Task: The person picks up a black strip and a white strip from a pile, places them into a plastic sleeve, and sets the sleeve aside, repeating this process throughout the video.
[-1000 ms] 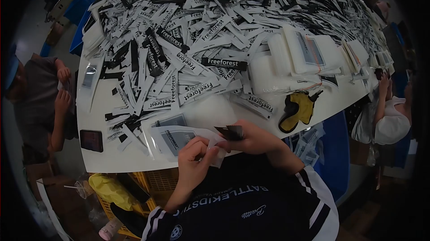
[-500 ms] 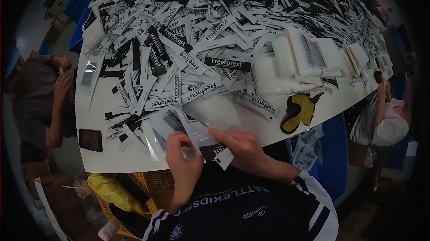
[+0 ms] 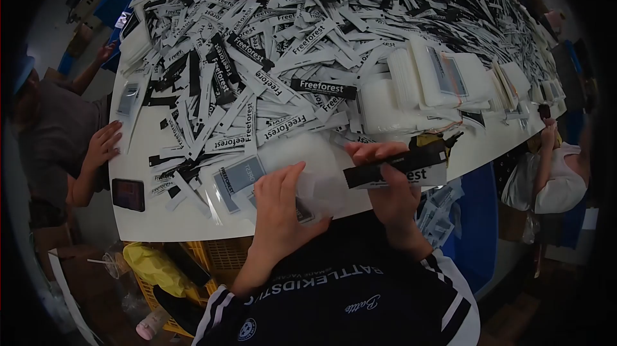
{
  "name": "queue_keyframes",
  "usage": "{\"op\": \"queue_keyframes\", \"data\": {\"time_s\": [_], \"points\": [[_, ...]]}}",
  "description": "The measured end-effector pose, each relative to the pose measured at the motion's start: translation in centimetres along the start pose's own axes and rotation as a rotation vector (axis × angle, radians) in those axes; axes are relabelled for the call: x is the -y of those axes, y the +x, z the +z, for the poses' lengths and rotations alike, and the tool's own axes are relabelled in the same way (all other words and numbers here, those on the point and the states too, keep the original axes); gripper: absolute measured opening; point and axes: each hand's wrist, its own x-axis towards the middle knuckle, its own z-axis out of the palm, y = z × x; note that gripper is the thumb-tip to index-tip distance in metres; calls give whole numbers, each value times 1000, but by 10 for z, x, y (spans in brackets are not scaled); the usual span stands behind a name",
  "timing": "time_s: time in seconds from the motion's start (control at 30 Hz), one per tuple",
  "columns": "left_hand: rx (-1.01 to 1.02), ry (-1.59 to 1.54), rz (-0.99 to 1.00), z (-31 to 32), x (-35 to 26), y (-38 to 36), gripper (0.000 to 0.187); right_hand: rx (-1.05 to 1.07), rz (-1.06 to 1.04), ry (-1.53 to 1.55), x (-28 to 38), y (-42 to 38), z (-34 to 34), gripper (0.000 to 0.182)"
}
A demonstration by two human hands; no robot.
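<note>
My left hand (image 3: pixel 276 217) holds a frosted plastic bag (image 3: pixel 321 185), its thumb and curved fingers around the bag's near side. Part of a dark printed panel shows between them. In my right hand (image 3: pixel 393 199) are a black packet and a white packet (image 3: pixel 424 164), long and narrow, with "Freeforest"-style lettering. They lie across the fingers, the thumb pressed on them. Under and beside my left hand lies a flat bag with a grey printed panel (image 3: pixel 239 179). Just beyond both hands spreads a heap of black and white packets (image 3: pixel 283 76).
Stacks of frosted bags (image 3: pixel 450 79) stand at the right. A yellow-and-black item (image 3: pixel 443 142) is partly hidden behind my right hand. A phone (image 3: pixel 128 195) lies at the table's left edge. Below are a blue bin (image 3: pixel 475 230) and yellow crates (image 3: pixel 228 262). People sit on both sides.
My right hand has moved up and right, away from the bag, and now holds the packets clear of it. My left hand has turned and extended its fingers. The left neighbour's hand reaches the table edge.
</note>
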Motion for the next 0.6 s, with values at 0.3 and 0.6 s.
{"op": "queue_keyframes", "data": {"time_s": [0.3,0.6], "points": [[-140,-233,-23,-9,-11,1,70,126,291,-282,-14,-8,3,30],[51,-412,-231,-29,12,-6,13,263,64,-1140,6,0,3,21]]}}
